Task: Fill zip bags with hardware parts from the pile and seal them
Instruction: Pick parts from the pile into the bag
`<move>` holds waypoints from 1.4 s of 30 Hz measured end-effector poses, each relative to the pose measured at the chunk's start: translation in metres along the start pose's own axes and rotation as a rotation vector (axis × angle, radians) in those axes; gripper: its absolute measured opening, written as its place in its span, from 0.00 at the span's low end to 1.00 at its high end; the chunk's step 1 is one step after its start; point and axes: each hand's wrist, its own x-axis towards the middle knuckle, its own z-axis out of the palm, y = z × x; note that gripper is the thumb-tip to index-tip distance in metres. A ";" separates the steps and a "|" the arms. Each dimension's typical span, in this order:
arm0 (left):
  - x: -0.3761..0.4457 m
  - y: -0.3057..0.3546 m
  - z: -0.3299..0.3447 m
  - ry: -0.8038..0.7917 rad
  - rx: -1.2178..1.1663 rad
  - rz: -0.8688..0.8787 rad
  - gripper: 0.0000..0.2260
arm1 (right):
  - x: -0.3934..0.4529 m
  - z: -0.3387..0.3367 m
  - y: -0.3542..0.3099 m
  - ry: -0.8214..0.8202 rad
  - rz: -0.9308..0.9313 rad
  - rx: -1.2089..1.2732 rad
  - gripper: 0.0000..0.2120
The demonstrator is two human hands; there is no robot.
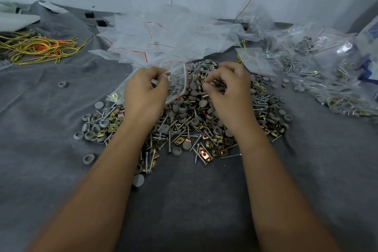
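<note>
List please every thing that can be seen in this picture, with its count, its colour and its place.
pile: one, grey caps, silver screws, brass clips, centre of the cloth.
open bag: one, clear with a red zip line, partly filled, over the pile's far left.
empty bags: many, clear with red lines, heaped behind the pile.
filled bags: many, clear, holding parts, far right.
ties: a tangle, yellow and orange, far left.
loose caps: a few, grey, on the cloth left of the pile.
cloth: one, grey, covers the work surface.
left hand: grips the open bag.
right hand: fingers curled over the pile, pinching small parts.
</note>
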 end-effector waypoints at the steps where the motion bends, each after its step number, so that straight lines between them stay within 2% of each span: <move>1: 0.001 0.000 0.000 0.010 0.027 0.006 0.09 | 0.000 -0.002 -0.002 0.007 0.044 0.105 0.07; 6: 0.001 -0.002 -0.001 -0.012 0.041 -0.025 0.09 | 0.005 -0.006 -0.006 0.003 0.247 0.553 0.06; 11: -0.003 0.003 0.001 -0.143 -0.092 -0.044 0.07 | 0.003 0.001 -0.009 -0.018 0.251 0.715 0.06; 16: -0.006 0.007 0.003 -0.142 -0.095 -0.008 0.07 | -0.004 0.016 -0.016 0.071 0.124 0.456 0.05; 20: -0.005 0.012 0.001 -0.167 -0.250 -0.006 0.09 | -0.010 0.032 -0.020 0.091 -0.043 0.075 0.04; 22: -0.006 0.015 0.001 -0.185 -0.325 -0.021 0.10 | -0.010 0.035 -0.019 0.067 -0.038 -0.025 0.07; 26: -0.007 0.018 0.001 -0.174 -0.434 -0.047 0.08 | -0.008 0.031 -0.016 0.035 -0.019 0.039 0.12; 29: -0.005 0.015 0.000 -0.140 -0.390 -0.074 0.08 | -0.008 0.027 -0.018 0.030 0.031 0.197 0.12; 33: 0.000 0.013 -0.004 -0.048 -0.561 -0.238 0.09 | -0.010 0.023 -0.021 0.092 0.020 0.273 0.14; 38: 0.008 0.009 -0.010 0.178 -0.624 -0.243 0.08 | -0.005 0.015 -0.015 0.135 0.111 0.170 0.15; 42: 0.007 0.008 -0.005 0.220 -0.545 -0.195 0.09 | -0.002 0.006 -0.008 0.014 0.098 -0.042 0.14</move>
